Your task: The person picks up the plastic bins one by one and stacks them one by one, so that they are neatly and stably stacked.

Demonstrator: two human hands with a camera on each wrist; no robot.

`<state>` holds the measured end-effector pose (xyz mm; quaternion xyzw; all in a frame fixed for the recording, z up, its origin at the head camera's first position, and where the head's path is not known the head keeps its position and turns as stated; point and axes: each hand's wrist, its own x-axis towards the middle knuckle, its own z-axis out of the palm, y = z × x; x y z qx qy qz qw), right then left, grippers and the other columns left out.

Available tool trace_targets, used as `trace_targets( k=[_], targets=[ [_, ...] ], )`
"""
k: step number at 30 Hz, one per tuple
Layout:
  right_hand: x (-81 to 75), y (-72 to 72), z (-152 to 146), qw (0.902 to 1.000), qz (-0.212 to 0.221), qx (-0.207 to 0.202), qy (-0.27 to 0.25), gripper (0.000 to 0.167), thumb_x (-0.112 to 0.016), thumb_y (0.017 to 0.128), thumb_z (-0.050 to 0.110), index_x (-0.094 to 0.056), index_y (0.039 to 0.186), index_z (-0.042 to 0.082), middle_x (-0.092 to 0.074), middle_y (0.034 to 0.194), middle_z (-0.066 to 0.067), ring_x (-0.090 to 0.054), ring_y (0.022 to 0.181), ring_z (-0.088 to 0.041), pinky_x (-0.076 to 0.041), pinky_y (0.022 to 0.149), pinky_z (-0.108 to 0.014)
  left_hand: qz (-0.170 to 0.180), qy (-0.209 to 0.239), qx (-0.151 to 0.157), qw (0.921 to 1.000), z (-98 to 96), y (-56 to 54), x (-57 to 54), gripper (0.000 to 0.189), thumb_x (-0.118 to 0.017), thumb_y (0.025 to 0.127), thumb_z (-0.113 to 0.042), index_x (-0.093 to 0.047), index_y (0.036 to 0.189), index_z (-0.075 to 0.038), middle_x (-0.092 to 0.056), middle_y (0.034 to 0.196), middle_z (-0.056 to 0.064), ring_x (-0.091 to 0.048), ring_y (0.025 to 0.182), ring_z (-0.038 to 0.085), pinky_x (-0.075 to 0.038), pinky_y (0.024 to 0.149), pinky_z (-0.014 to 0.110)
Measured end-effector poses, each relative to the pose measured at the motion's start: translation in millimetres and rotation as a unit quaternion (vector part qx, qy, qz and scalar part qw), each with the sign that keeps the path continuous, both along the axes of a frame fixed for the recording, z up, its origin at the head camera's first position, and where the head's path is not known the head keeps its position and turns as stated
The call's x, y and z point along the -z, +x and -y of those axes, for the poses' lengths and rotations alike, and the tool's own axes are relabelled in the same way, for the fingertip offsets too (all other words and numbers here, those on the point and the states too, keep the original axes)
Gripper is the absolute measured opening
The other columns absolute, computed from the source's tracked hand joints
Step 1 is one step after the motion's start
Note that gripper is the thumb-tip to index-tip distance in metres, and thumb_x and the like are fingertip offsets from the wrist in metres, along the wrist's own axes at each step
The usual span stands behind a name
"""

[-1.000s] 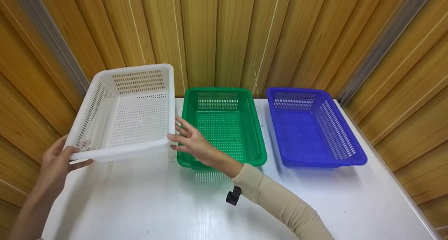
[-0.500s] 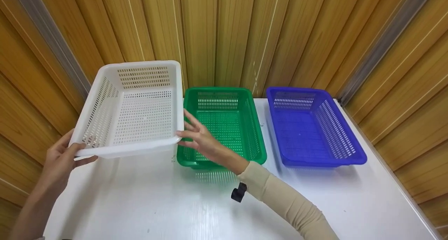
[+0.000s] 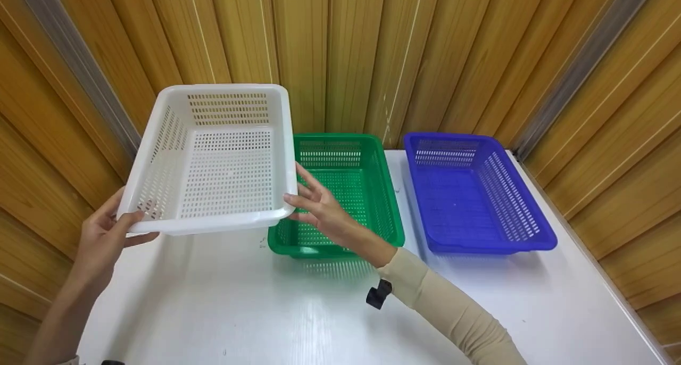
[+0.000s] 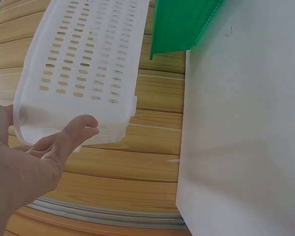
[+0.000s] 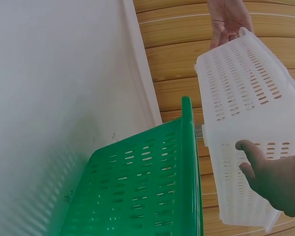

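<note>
Right sleeve [image 3: 452, 306]: beige, long, plain, close-fitting; bunched creases along the forearm, ending just short of the wrist. Right wrist camera [image 3: 379, 294]: small, black, blocky, beside the sleeve end. Left sleeve [image 3: 72, 361]: pale edge only visible. Black rounded piece [image 3: 113, 363]: mostly cropped.

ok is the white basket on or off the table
Off: left hand and right hand hold the white basket up, and the left wrist view shows wall panels between it and the table.
</note>
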<state>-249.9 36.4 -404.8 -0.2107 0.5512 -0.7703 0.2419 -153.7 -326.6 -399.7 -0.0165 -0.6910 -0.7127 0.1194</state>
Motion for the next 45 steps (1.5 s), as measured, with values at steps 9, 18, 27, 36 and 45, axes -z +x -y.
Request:
trace_targets(
  k=[9,18,27,36,45],
  targets=[
    [-1.2,-1.8,-20.5,0.9998,-0.015,-0.004,-0.009,0.091,-0.070,0.095,0.019,-0.013,0.166,0.028,-0.029,0.168,-0.016,-0.037,0.147,-0.048,-0.053,0.107,-0.047,-0.026,-0.039,0.011,0.9988,-17.9,-0.6,-6.7,0.056,-0.051,0.104,-0.002,-0.032,0.157,0.004,-0.068,0.118,-0.009,-0.075,0.088,0.007,-0.063,0.067,0.028],
    [-1.7,0.2,-40.7,0.9999,0.002,0.006,-0.014,0.093,-0.071,0.094,0.014,-0.013,0.166,0.028,-0.031,0.167,-0.016,-0.039,0.148,-0.046,-0.058,0.100,-0.039,-0.040,-0.090,0.016,0.9950,-35.4,-2.6,-7.5,0.058,-0.052,0.105,-0.007,-0.029,0.157,0.007,-0.064,0.124,-0.011,-0.075,0.093,0.007,-0.063,0.069,0.028],
    [-1.2,-6.4,-44.6,0.9998,-0.003,-0.002,-0.017,0.091,-0.072,0.094,0.015,-0.017,0.165,0.027,-0.031,0.166,-0.020,-0.037,0.147,-0.048,-0.060,0.096,-0.036,-0.043,-0.120,0.011,0.9917,-38.1,-3.9,-9.2,0.058,-0.052,0.105,-0.008,-0.031,0.157,0.005,-0.063,0.127,-0.011,-0.074,0.097,0.006,-0.063,0.070,0.028],
    [0.0,-10.9,-63.5,0.9997,-0.005,-0.011,-0.023,0.087,-0.066,0.097,0.011,-0.015,0.166,0.025,-0.028,0.167,-0.021,-0.034,0.149,-0.049,-0.059,0.097,-0.037,-0.015,-0.126,-0.004,0.9919,-55.3,-9.7,-10.4,0.058,-0.055,0.104,-0.006,-0.034,0.157,0.000,-0.061,0.133,0.014,-0.074,0.097,0.006,-0.063,0.072,0.028],
    [2.2,-13.1,-82.6,0.9999,-0.005,-0.001,-0.009,0.088,-0.065,0.096,0.010,-0.014,0.166,0.023,-0.026,0.167,-0.021,-0.035,0.149,-0.047,-0.059,0.098,-0.039,-0.011,-0.125,0.014,0.9920,-71.4,-13.6,-10.1,0.060,-0.056,0.102,-0.002,-0.034,0.157,-0.001,-0.054,0.141,0.034,-0.073,0.101,0.007,-0.064,0.075,0.030]
  ],
)
